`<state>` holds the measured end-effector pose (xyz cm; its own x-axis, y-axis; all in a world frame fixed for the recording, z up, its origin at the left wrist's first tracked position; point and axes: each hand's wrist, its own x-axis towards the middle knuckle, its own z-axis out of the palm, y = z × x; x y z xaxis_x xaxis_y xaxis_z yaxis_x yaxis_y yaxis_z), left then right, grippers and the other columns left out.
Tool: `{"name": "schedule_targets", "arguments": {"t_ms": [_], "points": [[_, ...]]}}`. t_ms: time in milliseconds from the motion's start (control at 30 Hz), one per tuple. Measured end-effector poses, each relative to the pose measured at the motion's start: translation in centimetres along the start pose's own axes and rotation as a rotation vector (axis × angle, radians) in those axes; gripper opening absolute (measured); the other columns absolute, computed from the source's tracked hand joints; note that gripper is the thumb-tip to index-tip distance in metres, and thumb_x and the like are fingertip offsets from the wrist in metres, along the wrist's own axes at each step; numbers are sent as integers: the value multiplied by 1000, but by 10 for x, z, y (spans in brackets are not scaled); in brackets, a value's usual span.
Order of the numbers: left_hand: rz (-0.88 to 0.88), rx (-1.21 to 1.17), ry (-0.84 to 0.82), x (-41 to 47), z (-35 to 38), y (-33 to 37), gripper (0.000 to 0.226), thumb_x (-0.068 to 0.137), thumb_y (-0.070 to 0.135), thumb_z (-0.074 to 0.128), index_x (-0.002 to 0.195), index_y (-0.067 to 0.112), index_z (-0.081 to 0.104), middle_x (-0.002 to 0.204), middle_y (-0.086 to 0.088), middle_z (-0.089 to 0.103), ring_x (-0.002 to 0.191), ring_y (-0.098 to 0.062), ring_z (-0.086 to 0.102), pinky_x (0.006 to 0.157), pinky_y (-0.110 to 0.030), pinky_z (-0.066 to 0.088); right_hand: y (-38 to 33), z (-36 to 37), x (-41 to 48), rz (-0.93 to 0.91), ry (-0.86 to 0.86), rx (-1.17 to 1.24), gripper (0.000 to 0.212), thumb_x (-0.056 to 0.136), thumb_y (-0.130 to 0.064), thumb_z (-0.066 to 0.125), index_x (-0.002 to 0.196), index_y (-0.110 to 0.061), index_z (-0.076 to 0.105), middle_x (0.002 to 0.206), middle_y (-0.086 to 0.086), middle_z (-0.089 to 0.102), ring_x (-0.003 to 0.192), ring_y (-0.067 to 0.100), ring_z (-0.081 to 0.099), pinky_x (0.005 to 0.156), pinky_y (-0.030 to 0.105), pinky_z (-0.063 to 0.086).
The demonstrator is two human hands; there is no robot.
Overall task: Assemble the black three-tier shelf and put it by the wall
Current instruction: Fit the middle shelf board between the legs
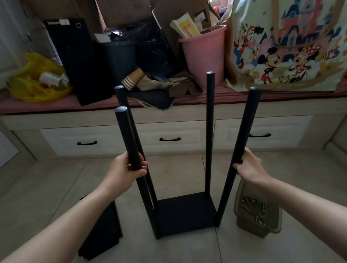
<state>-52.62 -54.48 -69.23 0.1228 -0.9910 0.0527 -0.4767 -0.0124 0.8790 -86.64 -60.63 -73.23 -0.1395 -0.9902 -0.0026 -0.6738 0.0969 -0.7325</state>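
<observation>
Black poles fill both fists: the left hand (128, 170) grips the near-left pole (125, 132), and the right hand (250, 167) grips the near-right pole (245, 135), which leans outward. Both poles rise from the base board (185, 212) on the tiled floor (70, 178) at lower centre. Spare black panels (101, 227) lie at lower left, and a clear tub of screws (256, 211) sits just right of the base. Behind, a cluttered bench (46, 118) carries a pink bucket (204, 54) and a yellow bag (35, 78).

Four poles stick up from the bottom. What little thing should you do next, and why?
Probably let the left hand release its pole and reach for the black board on the floor: only the bottom board joins the poles.
</observation>
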Motion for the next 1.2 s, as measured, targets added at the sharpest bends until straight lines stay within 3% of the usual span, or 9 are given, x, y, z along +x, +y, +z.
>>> {"name": "schedule_targets", "arguments": {"t_ms": [467, 633, 767, 833, 900, 1033, 1100, 1200], "points": [[31, 60, 92, 9, 3, -4, 27, 86, 1, 74, 101, 17, 59, 100, -2, 70, 99, -18, 69, 94, -43, 57, -3, 15, 2, -89, -26, -48, 37, 96, -9, 58, 130, -13, 47, 111, 12, 66, 110, 36, 62, 94, 54, 51], [47, 85, 118, 12, 7, -7, 29, 89, 1, 72, 107, 19, 56, 99, -1, 68, 100, -21, 68, 95, -46, 56, -6, 15, 5, -94, -47, -41, 40, 96, -9, 59, 134, -13, 48, 116, 14, 66, 111, 33, 63, 92, 46, 54], [54, 157, 119, 14, 8, -8, 36, 91, 7, 71, 122, 12, 55, 99, 3, 66, 101, -18, 66, 90, -34, 55, -7, 15, 5, -87, -33, -73, 36, 97, -10, 59, 131, -8, 49, 114, 16, 66, 108, 34, 64, 86, 40, 52], [36, 224, 85, 13, 6, -10, 40, 95, 14, 68, 132, 12, 53, 104, 3, 64, 100, -17, 64, 84, -26, 52, -6, 15, 2, -84, -17, -104, 30, 98, -14, 57, 127, -7, 53, 108, 14, 67, 100, 32, 65, 82, 40, 54], [-17, 307, -20, 10, 1, -15, 42, 98, 24, 64, 137, 17, 50, 115, 1, 64, 103, -17, 64, 87, -29, 52, -2, 18, -5, -71, 0, -165, 24, 100, -20, 54, 120, -7, 59, 98, 9, 66, 88, 27, 64, 74, 39, 54], [-90, 488, -211, 6, -24, -29, 39, 99, 35, 62, 135, 22, 54, 122, 4, 64, 106, -12, 62, 86, -25, 52, 7, 29, -21, -43, -65, -428, 25, 102, -31, 49, 94, -12, 62, 80, 0, 60, 68, 17, 57, 53, 31, 43], [-80, 533, -236, 5, -42, -39, 33, 99, 35, 62, 129, 22, 59, 115, 7, 64, 101, -7, 62, 78, -19, 48, 10, 41, -30, -34, -165, -555, 22, 103, -31, 47, 93, -16, 60, 83, -3, 60, 67, 13, 56, 52, 29, 42], [-115, 544, -233, -1, -65, -66, 23, 101, 29, 60, 122, 22, 64, 104, 10, 68, 92, -4, 65, 75, -20, 50, 15, 69, -42, -46, -334, -701, 18, 102, -29, 44, 100, -18, 58, 104, 2, 64, 79, 14, 62, 59, 28, 49]]}}
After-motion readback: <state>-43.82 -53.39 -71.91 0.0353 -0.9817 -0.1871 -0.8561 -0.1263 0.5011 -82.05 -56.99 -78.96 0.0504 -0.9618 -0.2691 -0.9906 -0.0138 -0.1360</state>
